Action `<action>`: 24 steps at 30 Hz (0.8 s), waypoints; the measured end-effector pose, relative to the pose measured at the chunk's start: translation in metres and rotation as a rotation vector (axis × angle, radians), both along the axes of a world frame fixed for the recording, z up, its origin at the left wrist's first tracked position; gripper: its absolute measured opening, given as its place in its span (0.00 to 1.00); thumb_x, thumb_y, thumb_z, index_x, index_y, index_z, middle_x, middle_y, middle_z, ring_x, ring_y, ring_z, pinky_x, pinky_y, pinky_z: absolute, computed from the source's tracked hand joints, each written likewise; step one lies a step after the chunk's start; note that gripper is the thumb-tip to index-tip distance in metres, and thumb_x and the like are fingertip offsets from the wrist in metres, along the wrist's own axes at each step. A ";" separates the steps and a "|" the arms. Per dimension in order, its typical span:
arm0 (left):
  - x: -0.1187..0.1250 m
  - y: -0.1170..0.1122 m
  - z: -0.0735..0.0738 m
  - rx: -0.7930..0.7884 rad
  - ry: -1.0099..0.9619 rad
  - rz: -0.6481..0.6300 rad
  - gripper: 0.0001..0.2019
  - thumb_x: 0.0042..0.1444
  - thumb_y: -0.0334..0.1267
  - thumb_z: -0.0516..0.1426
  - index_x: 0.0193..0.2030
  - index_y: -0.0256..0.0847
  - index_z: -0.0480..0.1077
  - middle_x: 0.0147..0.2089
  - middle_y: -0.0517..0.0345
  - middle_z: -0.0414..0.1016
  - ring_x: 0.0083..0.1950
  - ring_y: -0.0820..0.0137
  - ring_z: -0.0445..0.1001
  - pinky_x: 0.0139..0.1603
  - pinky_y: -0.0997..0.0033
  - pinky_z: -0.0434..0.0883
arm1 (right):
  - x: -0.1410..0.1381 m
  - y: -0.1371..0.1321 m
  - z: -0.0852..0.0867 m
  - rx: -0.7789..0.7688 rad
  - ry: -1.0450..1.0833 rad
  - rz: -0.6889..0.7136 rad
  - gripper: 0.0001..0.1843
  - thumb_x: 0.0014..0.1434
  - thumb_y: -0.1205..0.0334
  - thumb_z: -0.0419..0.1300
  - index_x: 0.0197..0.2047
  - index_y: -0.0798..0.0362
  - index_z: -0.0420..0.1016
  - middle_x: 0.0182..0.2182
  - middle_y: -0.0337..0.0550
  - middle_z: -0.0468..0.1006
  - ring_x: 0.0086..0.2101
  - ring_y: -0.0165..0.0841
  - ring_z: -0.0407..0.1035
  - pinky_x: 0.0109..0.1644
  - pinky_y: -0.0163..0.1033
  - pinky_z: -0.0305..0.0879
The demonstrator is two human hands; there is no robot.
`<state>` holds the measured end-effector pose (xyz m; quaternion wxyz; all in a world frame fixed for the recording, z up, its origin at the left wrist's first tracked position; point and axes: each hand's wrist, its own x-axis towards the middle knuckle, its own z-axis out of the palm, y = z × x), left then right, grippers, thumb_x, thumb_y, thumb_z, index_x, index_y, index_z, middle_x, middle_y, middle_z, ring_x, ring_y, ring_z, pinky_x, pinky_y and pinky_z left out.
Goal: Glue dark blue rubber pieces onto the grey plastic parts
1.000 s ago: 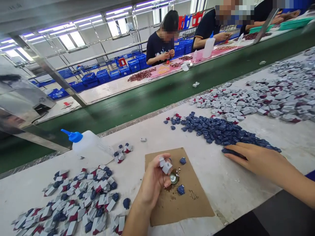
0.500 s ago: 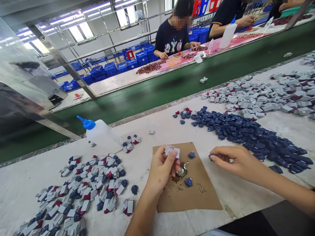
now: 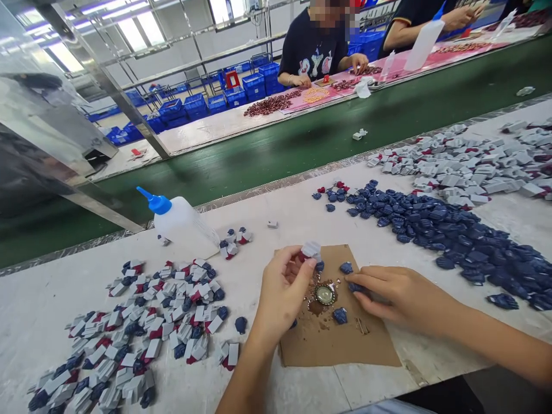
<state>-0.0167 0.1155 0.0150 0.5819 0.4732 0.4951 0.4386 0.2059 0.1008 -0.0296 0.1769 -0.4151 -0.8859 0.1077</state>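
My left hand [image 3: 287,287] is closed in a pinch on a small grey and maroon plastic piece [image 3: 310,250], raised above the far part of a brown cardboard sheet [image 3: 340,348]. A bit of navy shows just under that piece; whether it is joined to it I cannot tell. Over the sheet's right edge my right hand [image 3: 392,293] pinches a navy blue piece [image 3: 355,287], mostly covered by the fingers. Between the hands a small round cap-like dish [image 3: 325,294] sits in a wet brown patch. Loose navy pieces [image 3: 340,315] lie on the cardboard close by.
Left of the sheet spreads a heap of grey, maroon and navy pieces [image 3: 172,310]. A white bottle with blue nozzle [image 3: 183,227] stands behind it. Navy pieces [image 3: 435,230] and grey pieces [image 3: 474,164] pile up at right. Beyond runs a green belt [image 3: 259,161], with co-workers opposite.
My right hand has moved left from beside the navy pile to the cardboard, the navy piece in its fingers. My left hand has tilted the grey and maroon piece. The view has shifted slightly.
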 end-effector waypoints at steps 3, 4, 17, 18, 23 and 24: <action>0.001 0.001 -0.002 -0.068 -0.143 -0.052 0.12 0.54 0.45 0.58 0.40 0.40 0.67 0.27 0.63 0.70 0.20 0.77 0.69 0.19 0.79 0.64 | 0.001 -0.001 -0.007 0.092 -0.022 0.044 0.15 0.65 0.61 0.48 0.48 0.52 0.73 0.34 0.45 0.79 0.31 0.35 0.74 0.31 0.39 0.68; 0.001 0.001 -0.002 -0.093 -0.200 -0.063 0.13 0.54 0.45 0.58 0.40 0.40 0.66 0.26 0.64 0.71 0.19 0.77 0.69 0.18 0.79 0.64 | 0.001 -0.001 -0.008 0.105 -0.017 0.045 0.15 0.66 0.61 0.48 0.49 0.52 0.73 0.35 0.45 0.79 0.32 0.35 0.74 0.32 0.38 0.68; -0.006 0.007 0.003 -0.288 -0.595 0.031 0.16 0.51 0.39 0.58 0.47 0.39 0.69 0.35 0.56 0.77 0.30 0.74 0.74 0.21 0.80 0.71 | -0.011 0.004 0.001 0.089 -0.062 0.079 0.17 0.67 0.62 0.45 0.53 0.52 0.69 0.35 0.44 0.77 0.29 0.32 0.72 0.30 0.36 0.65; -0.006 0.007 0.002 -0.270 -0.572 0.059 0.15 0.52 0.40 0.58 0.46 0.40 0.69 0.35 0.57 0.77 0.30 0.74 0.75 0.22 0.80 0.72 | -0.011 0.006 0.001 0.097 -0.063 0.059 0.17 0.67 0.61 0.45 0.54 0.52 0.68 0.35 0.44 0.77 0.29 0.32 0.72 0.30 0.36 0.65; -0.004 0.007 -0.001 -0.204 -0.482 0.150 0.21 0.50 0.37 0.63 0.52 0.45 0.65 0.41 0.58 0.79 0.41 0.70 0.79 0.31 0.77 0.75 | -0.009 0.022 0.002 0.146 -0.222 0.153 0.16 0.64 0.67 0.47 0.52 0.53 0.69 0.32 0.42 0.75 0.27 0.32 0.72 0.25 0.36 0.61; -0.004 0.008 -0.002 -0.209 -0.480 0.161 0.23 0.49 0.37 0.65 0.52 0.45 0.65 0.42 0.58 0.79 0.42 0.69 0.79 0.33 0.77 0.75 | -0.008 0.026 0.004 0.140 -0.229 0.156 0.16 0.62 0.69 0.49 0.50 0.52 0.70 0.31 0.41 0.75 0.26 0.31 0.71 0.25 0.35 0.60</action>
